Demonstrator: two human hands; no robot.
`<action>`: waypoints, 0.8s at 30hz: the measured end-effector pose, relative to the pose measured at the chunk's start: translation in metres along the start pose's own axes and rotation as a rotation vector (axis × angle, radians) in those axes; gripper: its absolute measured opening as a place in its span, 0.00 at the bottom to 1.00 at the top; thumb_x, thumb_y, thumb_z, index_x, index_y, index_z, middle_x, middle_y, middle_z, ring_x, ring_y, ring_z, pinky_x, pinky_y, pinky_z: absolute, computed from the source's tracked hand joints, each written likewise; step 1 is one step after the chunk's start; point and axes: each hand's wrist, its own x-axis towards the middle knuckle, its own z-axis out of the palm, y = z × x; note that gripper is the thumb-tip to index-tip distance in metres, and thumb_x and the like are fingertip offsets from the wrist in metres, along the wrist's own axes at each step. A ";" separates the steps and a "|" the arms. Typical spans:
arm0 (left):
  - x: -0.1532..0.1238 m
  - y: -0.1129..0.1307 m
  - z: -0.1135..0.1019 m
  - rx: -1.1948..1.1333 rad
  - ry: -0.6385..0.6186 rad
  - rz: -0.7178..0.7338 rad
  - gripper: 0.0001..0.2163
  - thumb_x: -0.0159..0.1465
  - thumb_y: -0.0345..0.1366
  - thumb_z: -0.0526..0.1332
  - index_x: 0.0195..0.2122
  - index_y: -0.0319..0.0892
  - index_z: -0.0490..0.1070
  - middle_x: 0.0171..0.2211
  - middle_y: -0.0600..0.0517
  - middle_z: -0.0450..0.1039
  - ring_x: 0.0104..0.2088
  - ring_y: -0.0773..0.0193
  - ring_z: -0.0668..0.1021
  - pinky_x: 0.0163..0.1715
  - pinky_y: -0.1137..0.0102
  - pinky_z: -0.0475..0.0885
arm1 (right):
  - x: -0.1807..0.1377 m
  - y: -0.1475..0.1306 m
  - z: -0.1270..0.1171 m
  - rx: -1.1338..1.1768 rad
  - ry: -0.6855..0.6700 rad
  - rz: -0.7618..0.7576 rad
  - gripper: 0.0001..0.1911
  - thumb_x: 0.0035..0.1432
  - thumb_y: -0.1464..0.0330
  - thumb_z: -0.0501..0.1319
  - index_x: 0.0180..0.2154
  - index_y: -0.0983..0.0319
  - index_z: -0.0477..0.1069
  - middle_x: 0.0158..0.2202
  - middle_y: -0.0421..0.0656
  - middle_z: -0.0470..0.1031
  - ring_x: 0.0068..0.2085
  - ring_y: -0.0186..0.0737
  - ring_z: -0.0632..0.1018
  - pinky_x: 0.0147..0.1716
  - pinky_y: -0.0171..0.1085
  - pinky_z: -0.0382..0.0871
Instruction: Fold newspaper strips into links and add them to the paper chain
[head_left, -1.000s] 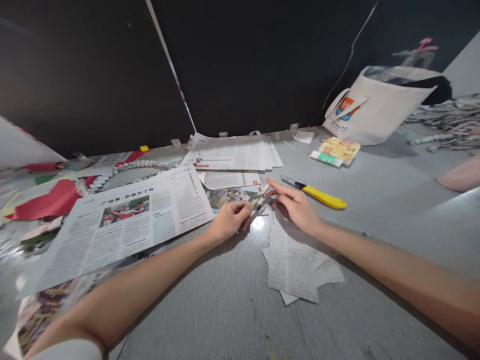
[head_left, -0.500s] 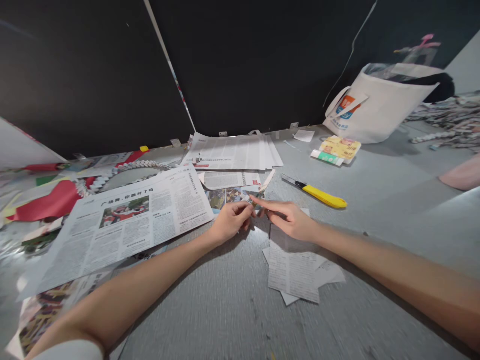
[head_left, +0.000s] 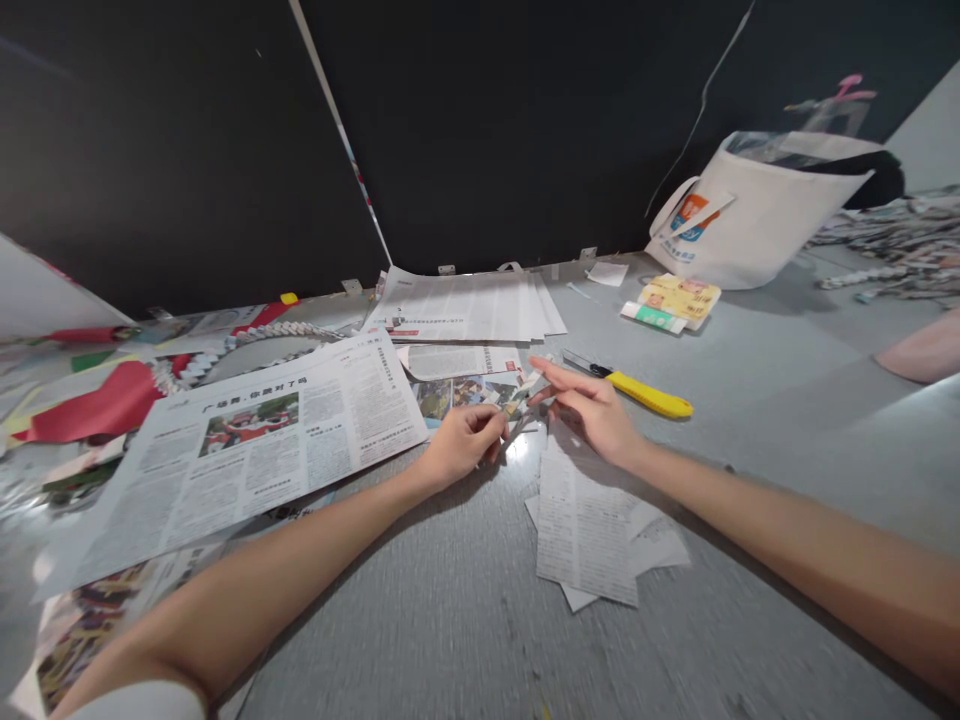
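Observation:
My left hand [head_left: 459, 442] is curled closed on one end of a narrow folded newspaper strip [head_left: 519, 402] that rests on the grey table [head_left: 465, 620]. My right hand [head_left: 592, 408] pinches the strip's far end between thumb and forefinger, its other fingers stretched out. Both hands sit just in front of a colour-printed newspaper scrap [head_left: 457, 392]. A pile of cut newspaper pieces [head_left: 589, 525] lies under and in front of my right wrist. The yellow utility knife [head_left: 637, 390] lies just right of my right hand, untouched.
A large open newspaper [head_left: 247, 440] covers the left of the table, with red paper [head_left: 97, 400] and a woven paper chain [head_left: 277, 332] behind it. Stacked sheets [head_left: 469, 305] lie at the back. A white tote bag [head_left: 757, 215] and a glue stick on yellow cards [head_left: 671, 302] sit at the back right.
My right hand slid left along the strip to meet my left hand, then drew back right and away again. My left hand stayed in place.

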 end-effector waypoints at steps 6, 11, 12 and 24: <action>-0.001 0.003 0.000 0.012 -0.011 0.011 0.16 0.69 0.45 0.59 0.28 0.42 0.72 0.16 0.56 0.66 0.18 0.70 0.67 0.22 0.71 0.61 | -0.007 -0.008 0.002 -0.074 -0.182 -0.038 0.31 0.66 0.70 0.57 0.69 0.51 0.71 0.48 0.45 0.85 0.44 0.44 0.82 0.41 0.43 0.77; 0.000 0.002 0.001 -0.023 -0.013 0.016 0.16 0.70 0.46 0.59 0.29 0.41 0.73 0.16 0.56 0.66 0.18 0.69 0.66 0.21 0.71 0.60 | -0.010 -0.007 0.006 -0.059 -0.182 -0.055 0.38 0.67 0.68 0.58 0.76 0.50 0.58 0.56 0.47 0.82 0.45 0.45 0.82 0.39 0.44 0.78; 0.000 0.002 0.001 -0.024 -0.013 0.016 0.16 0.70 0.46 0.59 0.29 0.41 0.73 0.16 0.56 0.66 0.17 0.70 0.65 0.21 0.71 0.60 | -0.009 -0.006 0.006 -0.041 -0.162 -0.050 0.39 0.67 0.68 0.59 0.76 0.50 0.57 0.60 0.48 0.79 0.45 0.44 0.82 0.39 0.44 0.78; -0.002 0.004 0.000 -0.015 -0.023 0.009 0.17 0.71 0.48 0.59 0.31 0.41 0.74 0.16 0.56 0.66 0.18 0.70 0.66 0.21 0.72 0.61 | -0.012 -0.011 0.005 -0.080 -0.299 -0.111 0.34 0.71 0.68 0.56 0.75 0.48 0.60 0.72 0.45 0.68 0.45 0.42 0.82 0.45 0.46 0.79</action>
